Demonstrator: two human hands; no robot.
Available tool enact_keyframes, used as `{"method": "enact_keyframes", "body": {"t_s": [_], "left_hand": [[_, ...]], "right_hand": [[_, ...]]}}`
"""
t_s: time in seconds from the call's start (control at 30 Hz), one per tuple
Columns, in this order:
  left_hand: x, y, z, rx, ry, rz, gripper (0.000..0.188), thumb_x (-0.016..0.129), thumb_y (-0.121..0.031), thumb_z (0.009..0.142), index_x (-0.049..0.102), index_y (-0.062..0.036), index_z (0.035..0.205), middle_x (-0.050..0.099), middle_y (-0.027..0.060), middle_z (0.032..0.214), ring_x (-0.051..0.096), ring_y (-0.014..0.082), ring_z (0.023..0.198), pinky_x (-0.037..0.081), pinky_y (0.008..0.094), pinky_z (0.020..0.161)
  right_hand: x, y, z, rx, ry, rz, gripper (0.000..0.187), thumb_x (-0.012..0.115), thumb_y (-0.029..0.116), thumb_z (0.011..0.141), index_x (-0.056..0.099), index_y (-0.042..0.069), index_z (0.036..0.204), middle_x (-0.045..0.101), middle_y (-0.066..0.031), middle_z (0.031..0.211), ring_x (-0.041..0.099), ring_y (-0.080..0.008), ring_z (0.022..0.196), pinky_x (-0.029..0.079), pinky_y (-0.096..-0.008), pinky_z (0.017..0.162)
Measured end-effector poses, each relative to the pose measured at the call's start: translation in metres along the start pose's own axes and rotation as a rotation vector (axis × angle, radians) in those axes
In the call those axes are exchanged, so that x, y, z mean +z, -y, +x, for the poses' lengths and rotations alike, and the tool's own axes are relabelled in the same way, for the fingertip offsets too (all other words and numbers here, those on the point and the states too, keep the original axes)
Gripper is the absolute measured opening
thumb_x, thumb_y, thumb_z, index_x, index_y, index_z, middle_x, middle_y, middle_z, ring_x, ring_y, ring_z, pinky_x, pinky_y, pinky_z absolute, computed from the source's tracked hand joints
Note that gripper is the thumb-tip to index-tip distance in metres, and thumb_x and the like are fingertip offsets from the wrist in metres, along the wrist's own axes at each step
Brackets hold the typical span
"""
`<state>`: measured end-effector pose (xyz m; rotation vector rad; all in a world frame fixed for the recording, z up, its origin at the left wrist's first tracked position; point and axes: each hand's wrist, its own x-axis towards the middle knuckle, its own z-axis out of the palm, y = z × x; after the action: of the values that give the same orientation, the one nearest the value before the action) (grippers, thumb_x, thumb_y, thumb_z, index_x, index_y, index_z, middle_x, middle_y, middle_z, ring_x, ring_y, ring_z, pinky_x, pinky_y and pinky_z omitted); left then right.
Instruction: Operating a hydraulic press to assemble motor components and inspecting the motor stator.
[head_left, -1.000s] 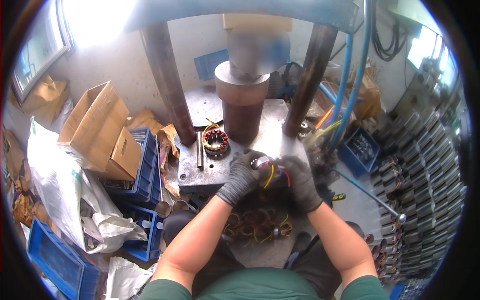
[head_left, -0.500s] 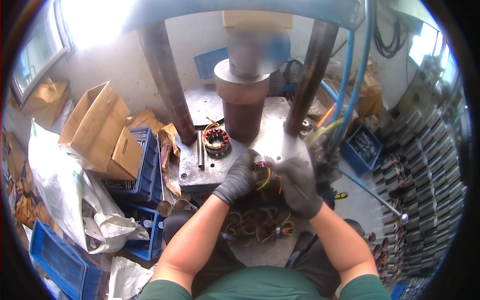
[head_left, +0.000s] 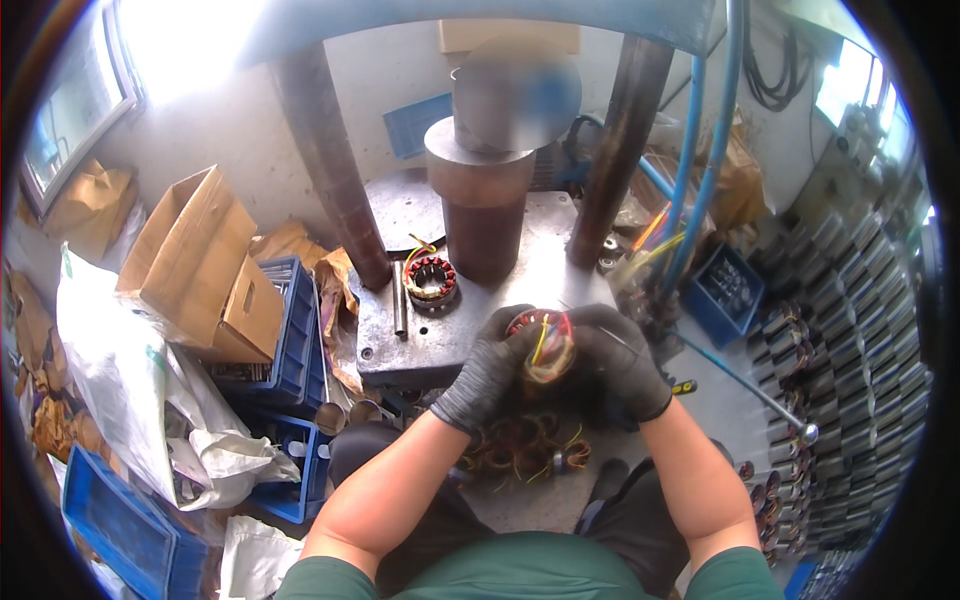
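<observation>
1. Since the earlier frame both gloved hands have drawn closer around the wound coil, and the left hand (head_left: 487,372) has slid further over its side.
2. The coil (head_left: 543,345), a ring with red ends and yellow leads, is held in the air just in front of the press plate (head_left: 440,330), between the two hands and above the person's lap.
3. The grip of the left hand is closed on the coil's left side; the right hand (head_left: 622,358) is closed on its right side, its fingers over the top.
4. Judged from the pictures, one coil (head_left: 431,279) already lies on the plate beside the ram (head_left: 485,205), the held one is not yet placed, and a heap of coils (head_left: 525,450) waits below.
5. Counted: two hands, one held coil, one coil on the plate, one steel pin (head_left: 399,310), two columns.
</observation>
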<state>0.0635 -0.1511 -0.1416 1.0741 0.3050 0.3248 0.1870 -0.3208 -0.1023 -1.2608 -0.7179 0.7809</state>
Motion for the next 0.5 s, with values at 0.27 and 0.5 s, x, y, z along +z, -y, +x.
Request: {"method": "enact_keyframes", "body": {"t_s": [0.27,0.5], "left_hand": [[0.013,-0.017,-0.02,0.273,0.248,0.299,0.11,0.085,-0.006,0.083,0.013,-0.0065,0.167,0.046,0.0178,0.153,0.052,0.0267,0.136,0.044,0.0396,0.118],[0.015,0.011,0.0,0.478,0.205,0.235,0.119,0.098,-0.012,0.072,0.02,-0.0095,0.162,0.052,0.0158,0.143,0.058,0.024,0.132,0.051,0.0406,0.113]], "right_hand": [[0.008,0.015,-0.005,-0.021,-0.16,0.247,0.029,0.076,0.013,0.095,0.067,0.002,0.12,0.073,-0.0099,0.109,0.072,-0.0184,0.099,0.061,-0.0363,0.089],[0.014,0.013,-0.013,-0.253,-0.159,-0.021,0.036,0.077,0.012,0.093,0.064,0.001,0.125,0.073,-0.0109,0.113,0.069,-0.0176,0.107,0.056,-0.0342,0.098]]}}
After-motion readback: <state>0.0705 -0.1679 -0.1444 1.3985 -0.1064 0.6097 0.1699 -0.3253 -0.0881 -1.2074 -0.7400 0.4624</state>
